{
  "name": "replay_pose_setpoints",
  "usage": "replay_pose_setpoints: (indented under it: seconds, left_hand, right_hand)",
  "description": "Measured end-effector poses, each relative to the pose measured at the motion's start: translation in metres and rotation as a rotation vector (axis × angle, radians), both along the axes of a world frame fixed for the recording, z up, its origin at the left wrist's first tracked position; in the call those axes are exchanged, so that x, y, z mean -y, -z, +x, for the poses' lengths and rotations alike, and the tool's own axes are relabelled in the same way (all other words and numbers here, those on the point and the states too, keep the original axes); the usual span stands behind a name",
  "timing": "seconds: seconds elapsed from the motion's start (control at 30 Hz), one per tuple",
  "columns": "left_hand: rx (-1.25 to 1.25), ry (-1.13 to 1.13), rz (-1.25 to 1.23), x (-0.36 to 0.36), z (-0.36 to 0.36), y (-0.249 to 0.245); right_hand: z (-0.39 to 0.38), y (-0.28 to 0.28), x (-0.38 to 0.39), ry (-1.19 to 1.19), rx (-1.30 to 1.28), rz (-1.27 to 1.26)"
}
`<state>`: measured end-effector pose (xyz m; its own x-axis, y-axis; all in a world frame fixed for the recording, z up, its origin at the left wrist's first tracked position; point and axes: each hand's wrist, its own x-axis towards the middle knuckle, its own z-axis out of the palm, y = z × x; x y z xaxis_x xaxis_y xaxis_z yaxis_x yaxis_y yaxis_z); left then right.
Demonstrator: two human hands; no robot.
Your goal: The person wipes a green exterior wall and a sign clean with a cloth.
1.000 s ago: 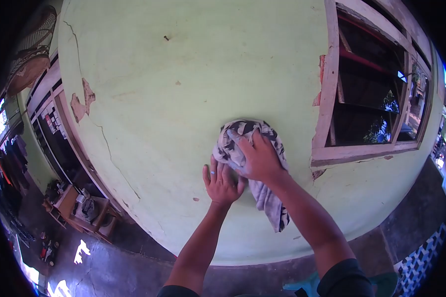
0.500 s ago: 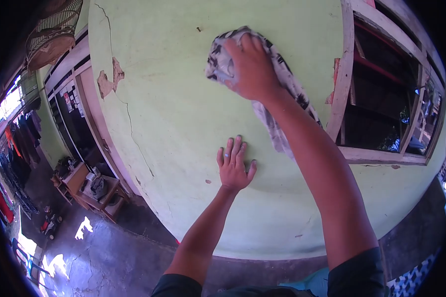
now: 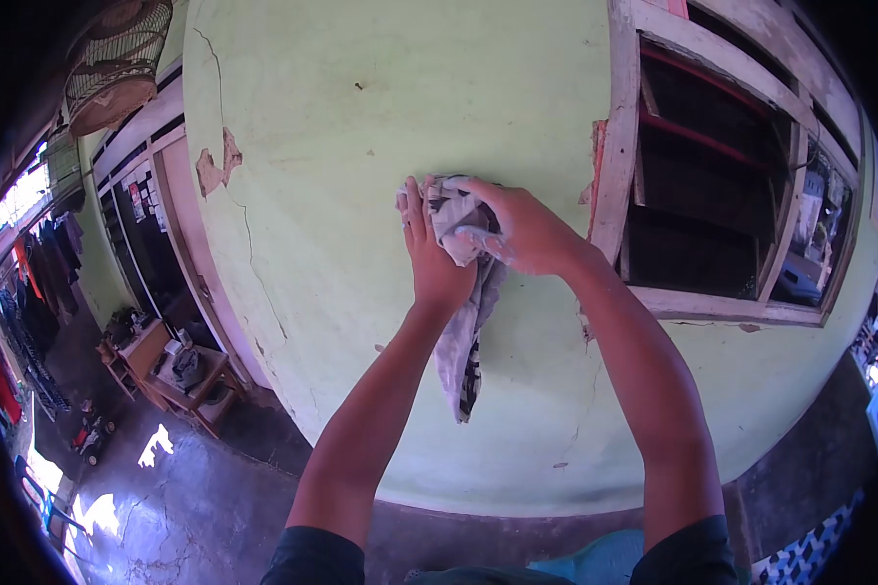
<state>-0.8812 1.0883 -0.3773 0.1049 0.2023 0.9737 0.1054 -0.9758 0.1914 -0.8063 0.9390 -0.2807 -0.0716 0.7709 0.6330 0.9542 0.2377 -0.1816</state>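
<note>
A bunched grey-and-white cloth (image 3: 457, 341) with black patches is held between my two hands in front of the pale green wall (image 3: 322, 322). My left hand (image 3: 437, 261) has its fingers pointing up along the cloth's left side, with its thumb hidden by the folds. From the right, my right hand (image 3: 532, 232) grips the top of the bundle, and pale smears show on its thumb and fingers. A loose end of the cloth hangs below the hands, tapering to a point.
A wooden-framed window (image 3: 619, 146) with chipped plaster beside it is at the right. Cracks and a peeled patch (image 3: 215, 164) mark the wall's left. Farther left are a wooden table (image 3: 200, 380), hanging clothes (image 3: 54, 253) and a birdcage (image 3: 122, 58).
My right hand has come down with the cloth, off the upper wall. My left hand has left its flat spot on the wall, moved up and taken hold of the cloth. The view has shifted right.
</note>
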Motion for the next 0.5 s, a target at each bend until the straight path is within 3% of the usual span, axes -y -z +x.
replay_pose_setpoints:
  seconds: [0.13,0.23,0.33,0.4,0.5]
  left_hand:
    - [-0.079,0.013,0.033,0.046,0.028,0.024]
    - [-0.093,0.05,0.125,0.052,0.056,0.058]
    - [0.016,-0.079,0.27,0.035,0.077,0.094]
    - [0.087,-0.116,0.267,0.029,0.085,0.106]
    - [0.138,-0.132,0.273,0.022,0.093,0.111]
  right_hand:
    - [0.043,0.042,0.064,0.238,0.157,0.322]
    - [0.117,0.086,0.096,0.325,0.063,0.36]
    - [0.164,0.133,0.12,0.558,-0.075,0.472]
    - [0.179,0.156,0.134,0.643,0.1,0.637]
    - [0.177,0.175,0.133,0.606,0.23,0.644]
